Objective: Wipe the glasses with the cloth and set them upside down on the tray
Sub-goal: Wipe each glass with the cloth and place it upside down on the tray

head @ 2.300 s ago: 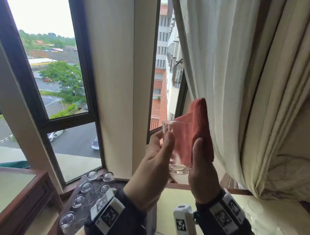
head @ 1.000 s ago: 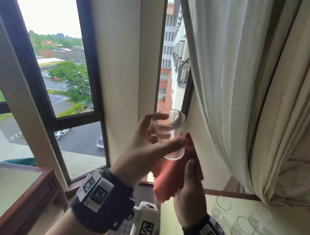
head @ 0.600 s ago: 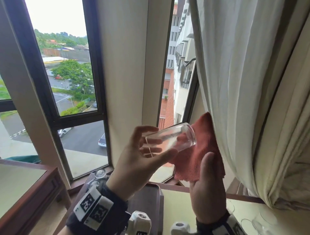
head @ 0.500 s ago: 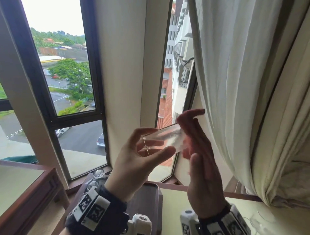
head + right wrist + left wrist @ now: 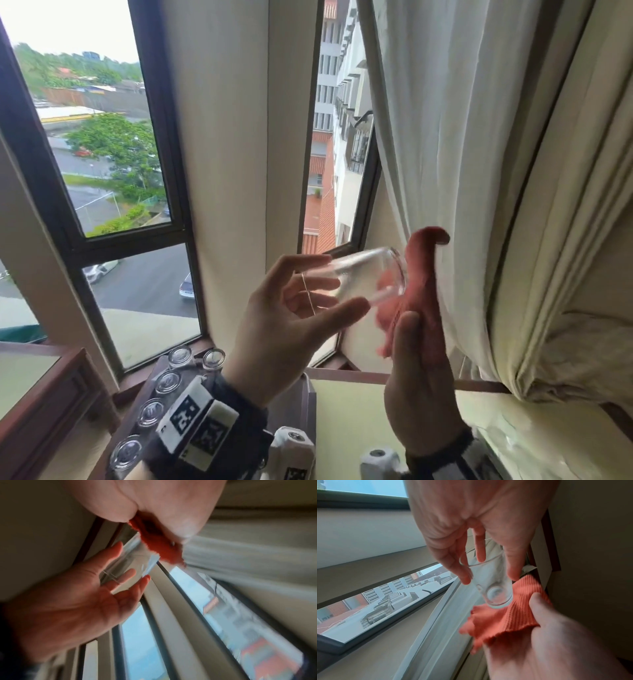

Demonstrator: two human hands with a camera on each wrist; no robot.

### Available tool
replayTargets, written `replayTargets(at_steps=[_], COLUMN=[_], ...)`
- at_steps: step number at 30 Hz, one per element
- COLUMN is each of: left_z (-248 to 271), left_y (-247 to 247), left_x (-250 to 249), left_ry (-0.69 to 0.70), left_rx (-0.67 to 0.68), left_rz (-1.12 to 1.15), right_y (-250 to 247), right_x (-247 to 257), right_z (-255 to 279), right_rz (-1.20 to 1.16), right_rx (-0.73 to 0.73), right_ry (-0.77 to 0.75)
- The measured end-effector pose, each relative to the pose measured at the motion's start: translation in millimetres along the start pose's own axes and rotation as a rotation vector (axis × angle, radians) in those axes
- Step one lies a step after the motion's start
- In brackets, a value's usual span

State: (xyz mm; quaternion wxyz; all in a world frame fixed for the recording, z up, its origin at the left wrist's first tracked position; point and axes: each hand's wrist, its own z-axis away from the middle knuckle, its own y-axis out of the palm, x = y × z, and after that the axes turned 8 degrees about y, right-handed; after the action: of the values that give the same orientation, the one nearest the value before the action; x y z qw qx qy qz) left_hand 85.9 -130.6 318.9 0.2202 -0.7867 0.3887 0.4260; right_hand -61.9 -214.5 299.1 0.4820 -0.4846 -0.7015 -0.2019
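A clear glass (image 5: 359, 277) is held on its side in the air before the window, base toward the right. My left hand (image 5: 301, 305) grips it near the rim with thumb and fingertips (image 5: 465, 577). My right hand (image 5: 421, 370) holds an orange-red ribbed cloth (image 5: 421, 274) under its thumb, and the cloth lies against the glass's base (image 5: 496, 596). In the right wrist view the cloth (image 5: 159, 547) is blurred beside the glass (image 5: 130, 561). Several glasses (image 5: 168, 382) stand upside down on the dark tray (image 5: 137, 401) at the lower left.
A pale curtain (image 5: 479, 171) hangs just right of the cloth. Window frames (image 5: 164, 137) and a cream wall pillar (image 5: 226, 171) stand behind the hands. A wooden cabinet (image 5: 51, 394) is at the lower left and a light tabletop (image 5: 346, 411) lies below.
The glass went from upright to lying on its side, base to the right. The right hand has kept shifting the cloth about the base, and the cloth now stands up beside it.
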Motion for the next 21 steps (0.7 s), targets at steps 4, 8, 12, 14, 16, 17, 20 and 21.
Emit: replayTargets(at_steps=[4, 8, 12, 14, 16, 17, 20, 21], left_z=[7, 13, 6, 3, 3, 5, 10, 10], left_y=[5, 10, 12, 10, 9, 9, 10, 9], left_x=[4, 6, 10, 12, 13, 13, 11, 11], left_ry=[-0.003, -0.018, -0.045, -0.046, -0.05, -0.048, -0.026, -0.019], left_rx=[0.085, 0.073, -0.012, -0.016, 0.019, 0.042, 0.077, 0.074], left_rz=[-0.021, 0.109, 0.146, 0.09, 0.062, 0.061, 0.09, 0.11], right_y=[-20, -40, -28, -17, -17, -19, -35, -40], right_x=[11, 15, -6, -12, -9, -4, 13, 18], right_z=[-29, -35, -12, -1, -3, -10, -32, -36], right_rz=[0.234, -0.063, -0.034, 0.048, 0.199, 0.258, 0.195, 0.102], right_rx=[0.025, -0.087, -0.073, 0.016, 0.041, 0.036, 0.108, 0.096], right_ry=[-0.406, 0.027, 0.062, -0.088, -0.27, -0.357, -0.369, -0.247])
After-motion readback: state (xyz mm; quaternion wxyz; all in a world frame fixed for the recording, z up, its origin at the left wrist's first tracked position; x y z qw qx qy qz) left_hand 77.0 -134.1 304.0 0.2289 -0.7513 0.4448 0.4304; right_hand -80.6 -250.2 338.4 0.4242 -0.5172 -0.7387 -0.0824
